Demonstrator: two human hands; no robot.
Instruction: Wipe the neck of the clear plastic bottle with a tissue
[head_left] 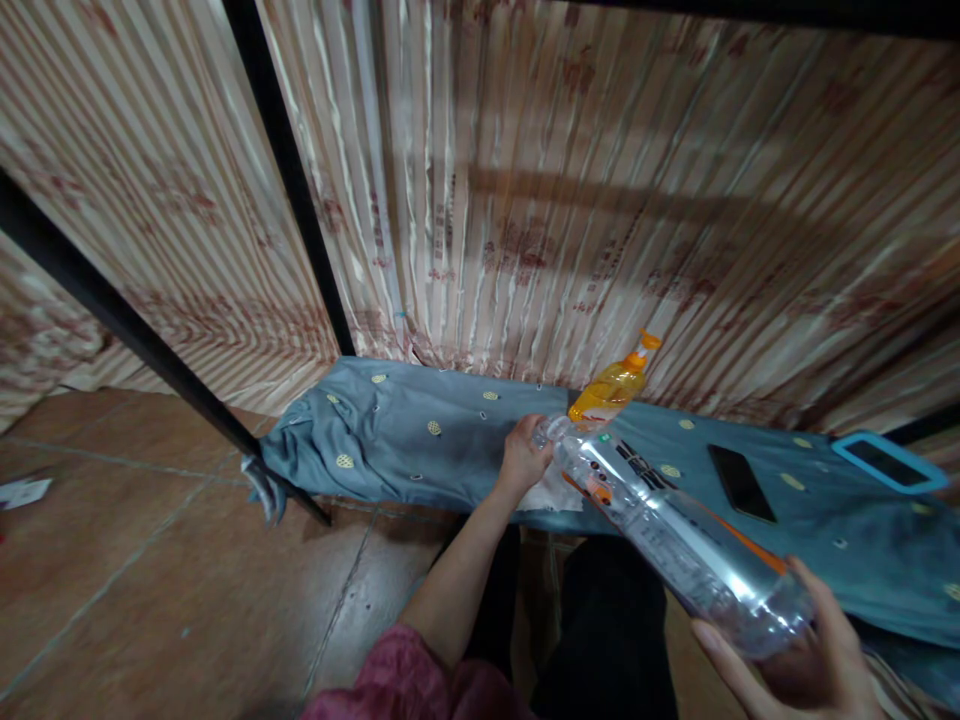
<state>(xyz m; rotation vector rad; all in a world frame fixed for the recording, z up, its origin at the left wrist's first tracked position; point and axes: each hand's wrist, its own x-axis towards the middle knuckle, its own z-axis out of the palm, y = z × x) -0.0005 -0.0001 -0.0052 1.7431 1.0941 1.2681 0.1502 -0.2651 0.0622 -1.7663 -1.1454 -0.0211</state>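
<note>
A large clear plastic bottle (675,540) with a silver and orange label lies tilted across my front, its neck to the left and its base toward the lower right. My left hand (525,455) is closed around the neck end. At the base, my right hand (814,650) grips the bottle with thumb and fingers on either side. Behind the neck stands an orange pump bottle (609,390) on the grey cloth. Something white and flat (555,495), perhaps paper or tissue, lies below my left hand, partly covered by the bottle.
A grey-blue patterned cloth (405,430) covers the narrow surface. On its right are a dark phone (741,483) and a blue-framed object (890,462). Black poles (289,170) rise at the left. A striped curtain (525,200) hangs behind, above a brown tiled floor (150,570).
</note>
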